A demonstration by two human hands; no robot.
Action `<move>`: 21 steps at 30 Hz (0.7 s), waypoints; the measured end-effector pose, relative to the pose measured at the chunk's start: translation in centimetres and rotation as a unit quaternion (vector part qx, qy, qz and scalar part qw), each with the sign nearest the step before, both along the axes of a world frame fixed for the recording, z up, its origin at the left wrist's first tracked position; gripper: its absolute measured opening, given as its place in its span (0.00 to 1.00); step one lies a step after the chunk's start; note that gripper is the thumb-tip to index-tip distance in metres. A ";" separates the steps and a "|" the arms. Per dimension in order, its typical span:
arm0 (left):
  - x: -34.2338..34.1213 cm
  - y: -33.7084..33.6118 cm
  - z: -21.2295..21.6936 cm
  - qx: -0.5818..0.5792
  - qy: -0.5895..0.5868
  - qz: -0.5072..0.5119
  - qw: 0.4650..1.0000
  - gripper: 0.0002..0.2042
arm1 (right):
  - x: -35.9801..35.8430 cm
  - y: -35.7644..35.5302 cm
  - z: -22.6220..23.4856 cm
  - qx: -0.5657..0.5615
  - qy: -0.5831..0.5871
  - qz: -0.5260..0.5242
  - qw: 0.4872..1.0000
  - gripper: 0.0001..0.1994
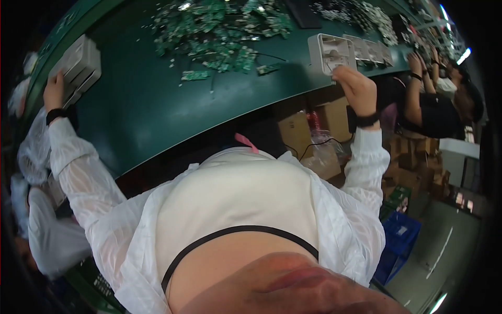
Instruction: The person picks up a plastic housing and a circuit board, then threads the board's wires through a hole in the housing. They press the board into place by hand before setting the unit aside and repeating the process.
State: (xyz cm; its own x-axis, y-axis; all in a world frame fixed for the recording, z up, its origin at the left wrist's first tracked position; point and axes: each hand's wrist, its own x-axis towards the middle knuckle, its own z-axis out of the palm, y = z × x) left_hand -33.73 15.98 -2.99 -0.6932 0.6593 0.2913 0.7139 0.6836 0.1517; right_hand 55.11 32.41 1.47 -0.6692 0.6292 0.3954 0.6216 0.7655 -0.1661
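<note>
Left of the board pile [222, 39], your left hand [54, 94] touches white casings [82, 60], grip unclear; rightward, your right hand [359, 90] pinches an open housing [316, 56].

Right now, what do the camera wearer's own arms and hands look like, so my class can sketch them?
The left hand and right hand are gloveless. The left sleeve and right sleeve are white, loose, wrinkled and thin enough to look partly see-through. Beyond their cuffs sit a black left band and right band, too unclear to identify further.
</note>
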 end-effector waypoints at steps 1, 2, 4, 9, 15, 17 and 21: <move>0.0 0.8 0.0 0.006 -0.004 -0.014 1.000 0.34 | 1.7 1.4 -1.0 0.006 -0.004 -0.014 1.000 0.06; -0.1 1.2 0.0 -0.008 -0.019 0.005 1.000 0.34 | 3.1 2.5 -1.6 0.011 -0.025 -0.060 0.998 0.06; -1.0 1.9 -0.1 -0.018 -0.035 0.024 0.999 0.35 | 4.8 4.8 -3.5 0.021 -0.046 -0.105 0.993 0.07; -4.8 1.0 0.0 -0.072 -0.051 0.039 0.995 0.34 | 5.4 8.2 -7.0 0.054 -0.035 -0.054 0.996 0.06; -3.6 0.8 1.4 -0.161 -0.032 0.043 0.985 0.31 | 6.6 10.1 -7.8 0.038 -0.050 -0.063 0.996 0.07; 1.4 1.2 2.5 -0.152 -0.026 0.046 0.987 0.31 | 7.4 10.2 -7.8 0.025 -0.068 -0.081 0.994 0.07; 8.8 1.3 4.7 -0.074 0.007 0.077 0.994 0.29 | 8.9 12.3 -8.2 0.018 -0.103 -0.092 0.990 0.07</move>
State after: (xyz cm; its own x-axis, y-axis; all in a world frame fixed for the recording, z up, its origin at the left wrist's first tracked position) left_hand -24.98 17.28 1.70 -0.7863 0.5815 0.2088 0.5998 0.7995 0.0322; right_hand 64.04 44.75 -6.69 -0.6130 0.7364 0.2863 0.7694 0.6387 0.0046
